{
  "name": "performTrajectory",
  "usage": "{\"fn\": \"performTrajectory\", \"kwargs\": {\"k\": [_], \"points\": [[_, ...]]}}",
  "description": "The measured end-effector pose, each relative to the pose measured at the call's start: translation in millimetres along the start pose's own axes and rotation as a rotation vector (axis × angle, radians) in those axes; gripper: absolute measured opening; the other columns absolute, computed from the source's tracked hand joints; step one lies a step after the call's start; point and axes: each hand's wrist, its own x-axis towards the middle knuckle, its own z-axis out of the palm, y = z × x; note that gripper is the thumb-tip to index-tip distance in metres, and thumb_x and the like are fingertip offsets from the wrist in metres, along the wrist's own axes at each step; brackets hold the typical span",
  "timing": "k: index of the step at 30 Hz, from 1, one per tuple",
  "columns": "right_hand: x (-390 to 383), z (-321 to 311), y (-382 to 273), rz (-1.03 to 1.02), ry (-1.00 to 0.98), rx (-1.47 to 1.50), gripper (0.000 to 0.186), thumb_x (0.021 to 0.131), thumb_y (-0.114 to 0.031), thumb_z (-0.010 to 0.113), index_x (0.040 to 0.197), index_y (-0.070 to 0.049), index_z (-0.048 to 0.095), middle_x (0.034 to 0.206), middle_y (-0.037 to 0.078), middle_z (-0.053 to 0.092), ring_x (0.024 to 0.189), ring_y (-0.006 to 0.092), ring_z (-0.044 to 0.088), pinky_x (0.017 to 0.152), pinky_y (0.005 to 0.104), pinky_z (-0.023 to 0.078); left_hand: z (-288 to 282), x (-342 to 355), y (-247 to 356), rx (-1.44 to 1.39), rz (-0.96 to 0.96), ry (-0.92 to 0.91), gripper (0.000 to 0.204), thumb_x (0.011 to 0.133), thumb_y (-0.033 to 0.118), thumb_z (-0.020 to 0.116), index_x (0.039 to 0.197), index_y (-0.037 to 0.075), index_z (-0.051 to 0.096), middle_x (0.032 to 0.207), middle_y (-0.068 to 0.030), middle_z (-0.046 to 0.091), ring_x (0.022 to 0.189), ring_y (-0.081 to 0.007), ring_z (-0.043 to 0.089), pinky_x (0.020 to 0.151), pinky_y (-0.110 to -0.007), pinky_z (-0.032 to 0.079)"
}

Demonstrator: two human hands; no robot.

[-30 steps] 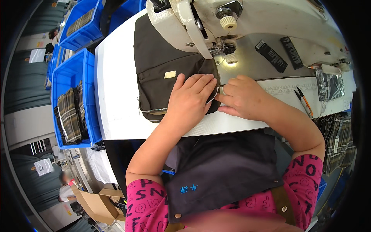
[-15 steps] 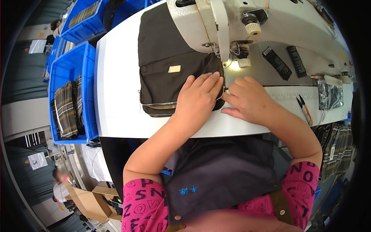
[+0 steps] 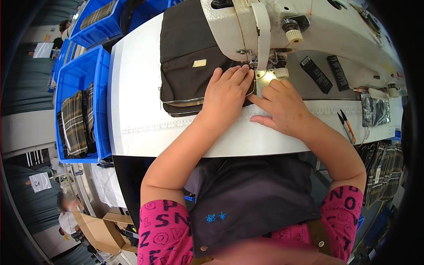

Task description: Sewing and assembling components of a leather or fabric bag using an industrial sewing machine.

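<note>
We are facing a white desk (image 3: 145, 143), a sewing machine (image 3: 327, 31) overhanging its far side, a blue bin (image 3: 66, 81) standing left. Dark fabric (image 3: 181, 84) is lying mid-desk; the left hand (image 3: 225, 92) is pressing it, grip flat. The right hand (image 3: 285, 108) is nearing its right edge; its pinch we cannot tell. Black boxes (image 3: 316, 74) are lying right.

A sewing machine (image 3: 322, 33) and bins (image 3: 103, 115) of plaid cloth (image 3: 74, 126) show a workshop.
</note>
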Motion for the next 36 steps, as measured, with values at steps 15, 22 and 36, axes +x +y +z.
{"fn": "performTrajectory", "kwargs": {"k": [15, 22, 36], "points": [[8, 2, 8, -0.04, -0.067, 0.042, 0.036, 0.092, -0.041, 0.074, 0.113, -0.012, 0.075, 0.081, 0.004, 0.065, 0.087, 0.0237, 0.062, 0.076, 0.0402, 0.051, 10, 0, -5, -0.24, 0.036, 0.271, 0.026, 0.075, 0.004, 0.08, 0.099, 0.012, 0.074, 0.106, -0.0008, 0.072, 0.096, -0.023, 0.069, 0.075, -0.035, 0.057], [16, 15, 33, 0.297, 0.093, 0.1, 0.017, 0.098, -0.029, 0.066, 0.106, -0.016, 0.073, 0.079, 0.011, 0.067, 0.081, 0.0316, 0.067, 0.071, 0.0459, 0.053, 10, 1, -4, -0.273, -0.031, 0.267, 0.021, 0.078, 0.004, 0.079, 0.097, 0.011, 0.072, 0.105, -0.001, 0.072, 0.093, -0.0241, 0.068, 0.074, -0.036, 0.057], [33, 18, 40, -0.003, 0.188, 0.027, 0.011, 0.091, -0.014, 0.065, 0.099, -0.007, 0.068, 0.075, 0.01, 0.066, 0.075, 0.0277, 0.069, 0.065, 0.0396, 0.055, 8, 2, -3, -0.242, -0.024, 0.282, 0.026, 0.072, 0.005, 0.081, 0.095, 0.012, 0.071, 0.106, 0.0001, 0.071, 0.092, -0.0246, 0.066, 0.074, -0.037, 0.056]]}}
